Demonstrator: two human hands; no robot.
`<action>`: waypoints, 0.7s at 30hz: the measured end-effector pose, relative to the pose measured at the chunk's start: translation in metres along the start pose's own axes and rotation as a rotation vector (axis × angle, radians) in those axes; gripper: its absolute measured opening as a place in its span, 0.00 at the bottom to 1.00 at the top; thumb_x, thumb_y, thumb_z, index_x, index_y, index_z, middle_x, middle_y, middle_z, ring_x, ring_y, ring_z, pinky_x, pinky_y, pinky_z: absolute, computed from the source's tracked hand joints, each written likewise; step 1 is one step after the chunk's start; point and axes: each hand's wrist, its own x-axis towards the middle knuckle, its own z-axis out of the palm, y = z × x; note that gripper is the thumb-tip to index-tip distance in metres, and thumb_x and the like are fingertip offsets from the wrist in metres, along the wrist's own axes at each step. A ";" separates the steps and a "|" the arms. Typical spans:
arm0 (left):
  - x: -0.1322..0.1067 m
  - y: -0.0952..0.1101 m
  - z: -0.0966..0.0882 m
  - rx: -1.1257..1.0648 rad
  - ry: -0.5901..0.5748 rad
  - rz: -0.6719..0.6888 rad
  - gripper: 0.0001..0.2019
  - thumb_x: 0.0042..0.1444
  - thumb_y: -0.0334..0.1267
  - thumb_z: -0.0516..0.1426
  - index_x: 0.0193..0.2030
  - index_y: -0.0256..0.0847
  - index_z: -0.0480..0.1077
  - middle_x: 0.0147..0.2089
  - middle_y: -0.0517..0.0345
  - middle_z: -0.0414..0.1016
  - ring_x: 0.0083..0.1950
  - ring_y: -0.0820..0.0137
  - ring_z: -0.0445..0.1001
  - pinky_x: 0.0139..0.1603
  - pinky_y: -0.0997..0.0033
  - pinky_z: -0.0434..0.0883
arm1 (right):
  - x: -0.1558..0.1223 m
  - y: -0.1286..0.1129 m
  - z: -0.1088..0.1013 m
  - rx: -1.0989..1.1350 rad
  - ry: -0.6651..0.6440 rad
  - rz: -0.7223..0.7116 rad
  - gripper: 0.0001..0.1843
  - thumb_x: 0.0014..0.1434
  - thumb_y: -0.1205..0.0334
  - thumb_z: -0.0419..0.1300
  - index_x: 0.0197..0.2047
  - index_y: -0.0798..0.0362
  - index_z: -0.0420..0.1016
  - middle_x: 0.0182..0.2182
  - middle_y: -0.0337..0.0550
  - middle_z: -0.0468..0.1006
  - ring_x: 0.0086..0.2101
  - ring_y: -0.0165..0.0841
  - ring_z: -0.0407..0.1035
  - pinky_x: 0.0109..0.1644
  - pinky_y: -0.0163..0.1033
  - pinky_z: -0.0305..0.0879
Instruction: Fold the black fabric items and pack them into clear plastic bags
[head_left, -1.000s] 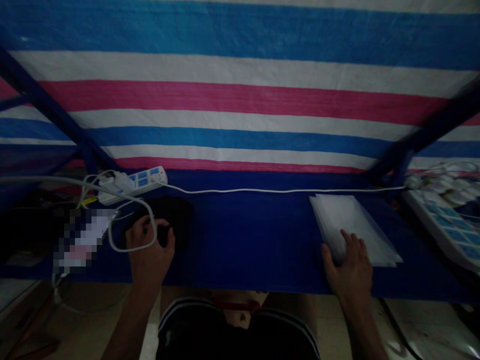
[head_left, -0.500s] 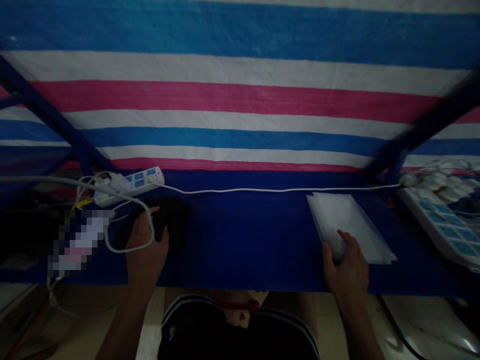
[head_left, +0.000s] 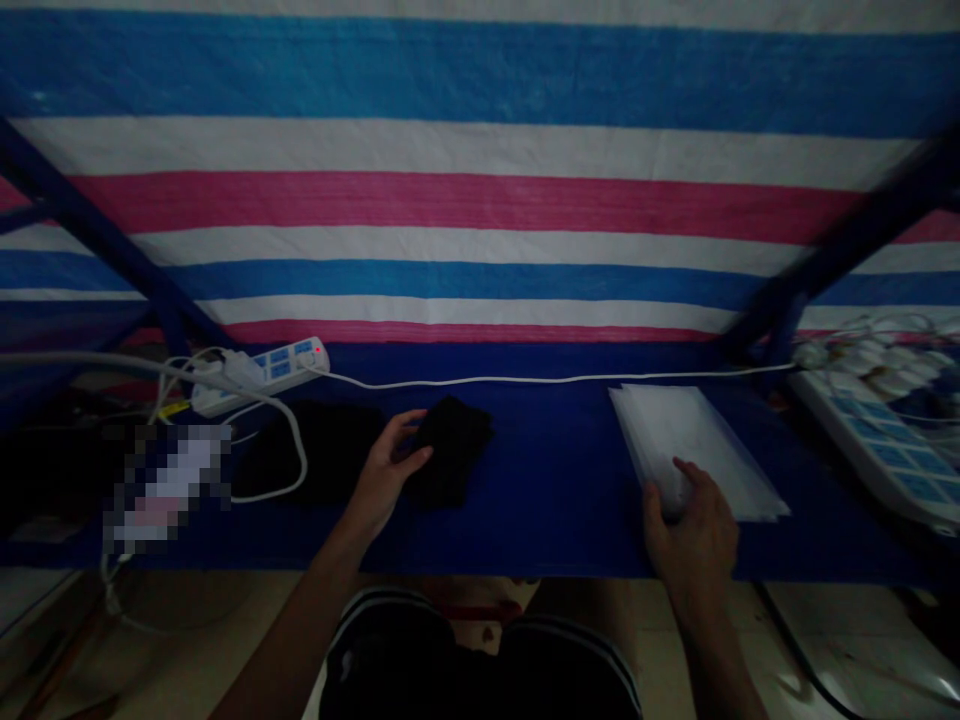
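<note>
Two bare hands at a blue tarp-covered bench, the left hand half open against a folded black cloth, the right hand curled over a stack of clear plastic sheets, its grip unclear

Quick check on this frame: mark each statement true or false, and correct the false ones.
1. The left hand touches a black cloth. True.
2. The right hand rests on a stack of translucent sheets. True.
3. Both hands are on the same item. False: each hand is on a separate item.
4. The white power strip lies next to the right hand. False: it lies to the left, beyond the left hand.
</note>
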 end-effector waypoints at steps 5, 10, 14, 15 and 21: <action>0.005 -0.019 0.021 0.441 0.132 0.279 0.17 0.64 0.33 0.58 0.58 0.46 0.73 0.58 0.48 0.71 0.59 0.58 0.74 0.62 0.50 0.74 | 0.000 0.000 0.000 0.000 -0.005 0.003 0.32 0.67 0.47 0.54 0.65 0.61 0.69 0.60 0.66 0.75 0.60 0.57 0.70 0.65 0.63 0.65; -0.015 0.000 0.025 0.763 0.163 0.419 0.13 0.69 0.34 0.55 0.57 0.45 0.75 0.64 0.45 0.67 0.65 0.52 0.69 0.68 0.42 0.68 | -0.001 0.000 0.001 0.015 0.002 -0.002 0.31 0.67 0.48 0.54 0.64 0.61 0.70 0.60 0.66 0.74 0.61 0.57 0.68 0.66 0.64 0.63; -0.036 0.000 0.036 0.796 0.097 0.446 0.18 0.69 0.39 0.57 0.65 0.46 0.68 0.64 0.44 0.69 0.67 0.49 0.68 0.68 0.39 0.68 | -0.001 0.001 0.001 0.024 0.011 -0.005 0.30 0.67 0.49 0.55 0.64 0.61 0.71 0.60 0.66 0.74 0.61 0.58 0.68 0.66 0.65 0.63; -0.039 -0.003 0.038 0.798 0.061 0.446 0.20 0.68 0.39 0.58 0.66 0.46 0.66 0.64 0.44 0.69 0.67 0.49 0.68 0.68 0.38 0.68 | -0.001 0.001 0.000 0.023 0.019 -0.005 0.30 0.67 0.49 0.55 0.64 0.60 0.71 0.60 0.66 0.74 0.62 0.58 0.68 0.66 0.66 0.63; -0.028 -0.021 0.027 0.687 -0.247 0.504 0.27 0.64 0.26 0.54 0.69 0.47 0.63 0.72 0.48 0.68 0.78 0.55 0.59 0.79 0.33 0.52 | -0.009 -0.015 -0.004 0.114 0.090 -0.096 0.24 0.69 0.53 0.56 0.61 0.58 0.74 0.60 0.62 0.76 0.64 0.55 0.67 0.68 0.65 0.62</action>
